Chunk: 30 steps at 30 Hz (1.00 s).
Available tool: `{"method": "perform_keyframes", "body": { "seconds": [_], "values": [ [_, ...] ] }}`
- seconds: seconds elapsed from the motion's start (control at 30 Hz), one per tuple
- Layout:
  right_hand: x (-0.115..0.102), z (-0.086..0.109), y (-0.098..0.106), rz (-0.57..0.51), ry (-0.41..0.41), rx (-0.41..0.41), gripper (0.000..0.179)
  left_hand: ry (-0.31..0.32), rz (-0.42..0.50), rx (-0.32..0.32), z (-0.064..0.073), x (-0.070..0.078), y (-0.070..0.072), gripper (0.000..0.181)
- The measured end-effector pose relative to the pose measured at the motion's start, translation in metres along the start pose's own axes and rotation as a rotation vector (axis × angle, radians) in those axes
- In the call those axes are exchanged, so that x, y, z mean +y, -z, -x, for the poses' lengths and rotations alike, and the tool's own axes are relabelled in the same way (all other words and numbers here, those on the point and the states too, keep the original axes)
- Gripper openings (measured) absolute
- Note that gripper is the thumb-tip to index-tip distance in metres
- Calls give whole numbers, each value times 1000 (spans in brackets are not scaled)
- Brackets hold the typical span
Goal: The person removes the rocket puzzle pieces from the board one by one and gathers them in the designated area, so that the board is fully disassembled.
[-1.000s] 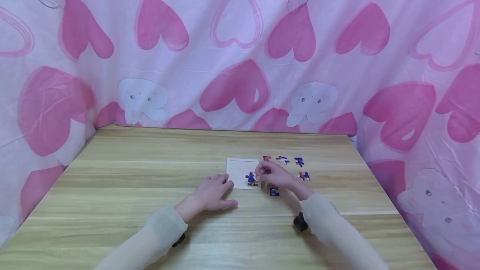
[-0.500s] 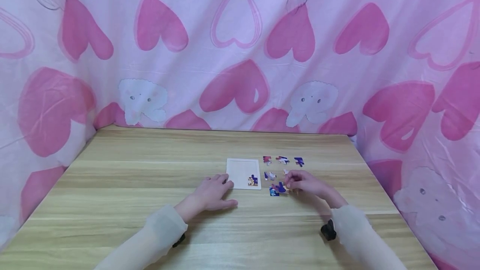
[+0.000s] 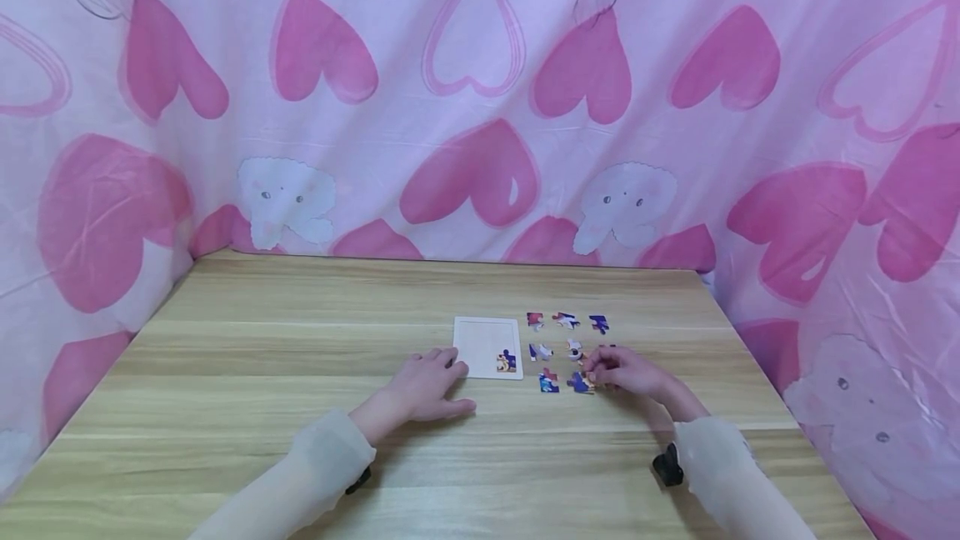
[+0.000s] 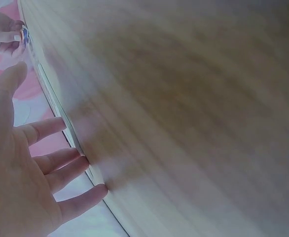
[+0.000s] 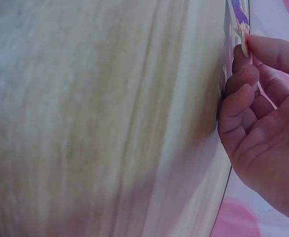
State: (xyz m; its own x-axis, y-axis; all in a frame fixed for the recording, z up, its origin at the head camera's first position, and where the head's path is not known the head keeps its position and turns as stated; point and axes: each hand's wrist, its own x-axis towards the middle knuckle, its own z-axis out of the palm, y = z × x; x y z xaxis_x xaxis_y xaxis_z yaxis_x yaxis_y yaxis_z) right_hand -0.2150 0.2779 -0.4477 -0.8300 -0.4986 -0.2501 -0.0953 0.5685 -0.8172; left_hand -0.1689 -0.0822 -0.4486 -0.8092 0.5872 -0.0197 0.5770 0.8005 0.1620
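Note:
My left hand (image 3: 418, 386) lies with fingers spread, its fingertips at the left edge of a white puzzle board (image 3: 480, 340). One jigsaw piece (image 3: 507, 361) sits in the board's lower right corner. Between thumb and index finger, my right hand (image 3: 628, 370) pinches a purple and yellow puzzle piece (image 3: 579, 382), low over the table at the right end of the front row. The right wrist view shows that pinched piece (image 5: 241, 22) tilted, partly cut off by the frame. In the left wrist view, my left hand (image 4: 26, 173) has its fingers extended and holds nothing.
Loose puzzle pieces lie in rows right of the board, among them a red and blue piece (image 3: 549, 382), a white one (image 3: 540, 352) and a purple one (image 3: 598, 323). A wooden table (image 3: 300, 307) carries everything. A pink heart-patterned curtain (image 3: 465, 48) hangs behind and at the sides.
My right hand has carried the pinched piece from over the board's lower right corner rightward, past the red and blue piece, and lowered it beside that piece. The left hand stays put.

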Motion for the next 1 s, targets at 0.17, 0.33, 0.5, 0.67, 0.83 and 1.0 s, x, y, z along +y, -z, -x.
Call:
{"method": "perform_keyframes", "body": {
  "seconds": [0.17, 0.33, 0.5, 0.67, 0.83, 1.0],
  "values": [
    [-3, 1, 0, -2, 6, 1, 16, -5, 4, -2, 0, 0, 0, 63],
    [-10, -1, 0, 14, 10, 39, 17, 2, -1, -6, 0, 0, 0, 64],
    [-25, -11, -9, 71, 21, 101, 18, 4, 0, -5, 0, 0, -1, 63],
    [-37, -29, -27, 124, 52, 138, 15, 0, 0, -6, 1, 0, 0, 63],
    [-49, -45, -48, 164, 80, 169, 17, -1, -1, -5, 1, 0, 0, 63],
    [-60, -57, -60, 227, 151, 162, 21, 4, -5, -7, 0, -1, -1, 63]
  ]
}}
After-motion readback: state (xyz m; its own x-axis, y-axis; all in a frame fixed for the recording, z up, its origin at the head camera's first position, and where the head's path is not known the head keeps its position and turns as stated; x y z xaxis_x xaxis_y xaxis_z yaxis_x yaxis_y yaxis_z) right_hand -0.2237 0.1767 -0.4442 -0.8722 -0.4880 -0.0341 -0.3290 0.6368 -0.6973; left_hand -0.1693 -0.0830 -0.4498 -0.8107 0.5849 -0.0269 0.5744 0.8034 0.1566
